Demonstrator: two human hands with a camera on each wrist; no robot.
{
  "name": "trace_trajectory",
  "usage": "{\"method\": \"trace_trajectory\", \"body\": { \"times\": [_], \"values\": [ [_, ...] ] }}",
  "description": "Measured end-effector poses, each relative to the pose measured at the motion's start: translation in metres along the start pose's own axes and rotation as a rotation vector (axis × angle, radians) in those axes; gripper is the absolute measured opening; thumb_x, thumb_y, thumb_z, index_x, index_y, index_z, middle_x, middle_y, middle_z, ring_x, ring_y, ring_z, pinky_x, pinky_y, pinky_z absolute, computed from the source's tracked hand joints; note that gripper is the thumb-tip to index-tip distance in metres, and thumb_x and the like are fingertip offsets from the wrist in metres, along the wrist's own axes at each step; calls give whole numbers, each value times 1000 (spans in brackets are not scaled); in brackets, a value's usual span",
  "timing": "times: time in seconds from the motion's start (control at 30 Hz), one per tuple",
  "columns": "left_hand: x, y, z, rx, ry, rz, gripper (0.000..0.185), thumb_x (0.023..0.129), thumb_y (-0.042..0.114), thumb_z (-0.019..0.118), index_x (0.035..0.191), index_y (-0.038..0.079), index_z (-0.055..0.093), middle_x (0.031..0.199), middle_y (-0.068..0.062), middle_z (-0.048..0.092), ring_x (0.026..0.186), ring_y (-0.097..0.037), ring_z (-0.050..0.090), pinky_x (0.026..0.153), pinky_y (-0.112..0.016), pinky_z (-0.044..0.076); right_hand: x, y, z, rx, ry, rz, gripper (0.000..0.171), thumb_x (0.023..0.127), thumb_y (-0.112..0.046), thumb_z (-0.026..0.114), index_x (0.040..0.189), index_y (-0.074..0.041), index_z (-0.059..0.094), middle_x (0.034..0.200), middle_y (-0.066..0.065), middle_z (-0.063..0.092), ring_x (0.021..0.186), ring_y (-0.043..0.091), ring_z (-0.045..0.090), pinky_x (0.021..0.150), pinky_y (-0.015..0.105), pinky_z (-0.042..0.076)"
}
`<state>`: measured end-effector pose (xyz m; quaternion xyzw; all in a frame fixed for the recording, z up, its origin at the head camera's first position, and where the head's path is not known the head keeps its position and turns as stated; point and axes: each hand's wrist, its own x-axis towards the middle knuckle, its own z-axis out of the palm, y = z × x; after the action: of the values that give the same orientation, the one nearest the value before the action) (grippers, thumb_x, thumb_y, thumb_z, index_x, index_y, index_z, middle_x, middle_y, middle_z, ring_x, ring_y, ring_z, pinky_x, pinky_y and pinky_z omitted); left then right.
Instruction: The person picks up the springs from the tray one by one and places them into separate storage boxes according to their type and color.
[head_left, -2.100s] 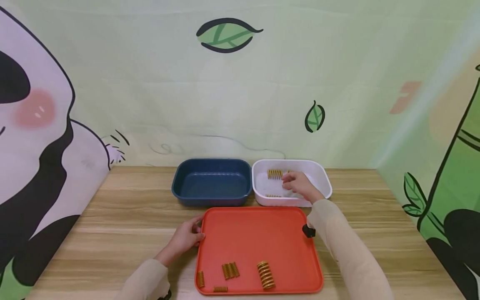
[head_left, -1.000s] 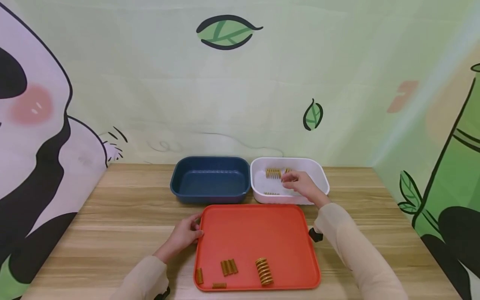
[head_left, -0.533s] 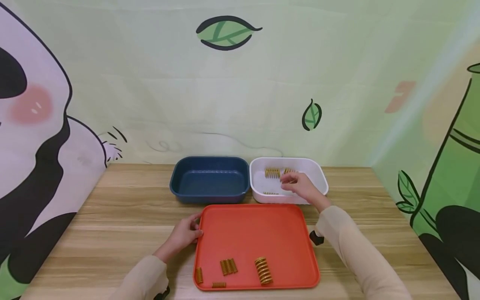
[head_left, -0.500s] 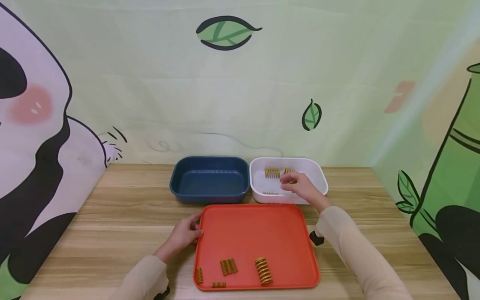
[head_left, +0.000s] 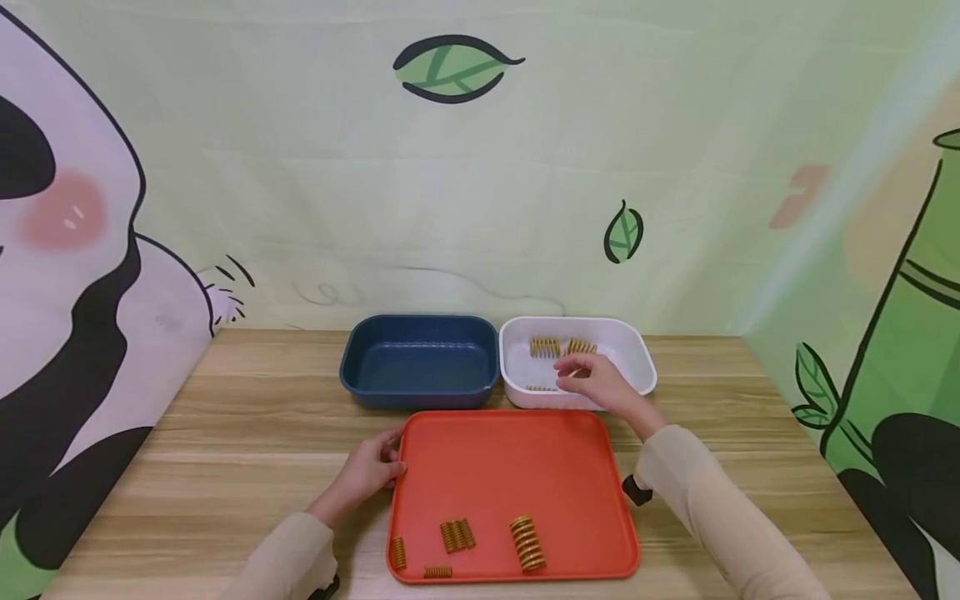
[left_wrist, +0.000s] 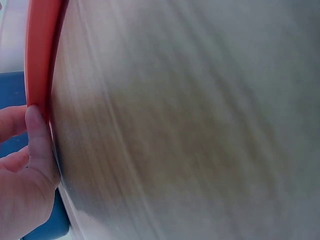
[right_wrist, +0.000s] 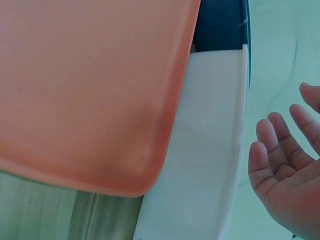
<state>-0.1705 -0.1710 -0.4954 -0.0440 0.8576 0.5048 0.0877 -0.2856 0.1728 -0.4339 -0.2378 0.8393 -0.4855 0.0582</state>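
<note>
My left hand (head_left: 367, 467) is at the left edge of the red tray (head_left: 517, 458), its thumb (left_wrist: 39, 135) against the rim in the left wrist view and a finger alongside. Over the white bin (head_left: 641, 367) hovers my right hand (head_left: 600, 383), fingers loosely bent; the right wrist view shows nothing in its palm (right_wrist: 295, 195). Golden coil springs lie in that bin: one at the back left (head_left: 544, 347), a tilted spring (head_left: 582, 345) just beyond my fingers, and one partly hidden by the front wall (head_left: 540, 387). On the tray are a thick spring (head_left: 528, 543) and several smaller springs (head_left: 457, 536).
A dark blue bin (head_left: 420, 400) stands left of the white one, both behind the tray. Small springs lie in the tray's front left corner (head_left: 399, 552) and along its front rim (head_left: 438, 572). A printed cloth backdrop (head_left: 450, 208) rises behind the wooden table (head_left: 247, 433).
My right hand has lifted slightly back towards me over the white bin, uncovering more of the tilted spring behind it. My left hand and the springs on the tray stay in place.
</note>
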Motion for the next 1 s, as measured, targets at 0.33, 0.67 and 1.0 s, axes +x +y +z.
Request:
{"method": "trace_trajectory", "body": {
  "times": [0.33, 0.67, 1.0],
  "values": [
    [0, 0, 0, -10, -4, -7, 55, 77, -6, 58, 129, 0, 42, 76, -8, 50, 58, -14, 47, 51, -26, 48, -11, -25, 9, -49, -26, 58, 26, 79, -10, 62, 102, 3, 60, 96, 20, 60, 80, 24, 55, 71, 24, 45],
    [1, 0, 0, -5, -7, -20, 55, 77, -5, 59, 129, 0, 42, 76, -8, 50, 59, -14, 47, 52, -26, 48, -18, -26, 14, -46, -62, 41, 25, 80, -8, 60, 102, 3, 59, 94, 20, 61, 76, 23, 54, 70, 24, 45],
    [1, 0, 0, -16, -6, -36, 55, 77, -5, 59, 129, 2, 42, 77, -8, 51, 60, -15, 48, 52, -25, 48, -27, -31, 19, -42, -149, 39, 28, 79, -10, 62, 103, 4, 59, 98, 23, 59, 78, 19, 55, 72, 27, 46]
  ]
}}
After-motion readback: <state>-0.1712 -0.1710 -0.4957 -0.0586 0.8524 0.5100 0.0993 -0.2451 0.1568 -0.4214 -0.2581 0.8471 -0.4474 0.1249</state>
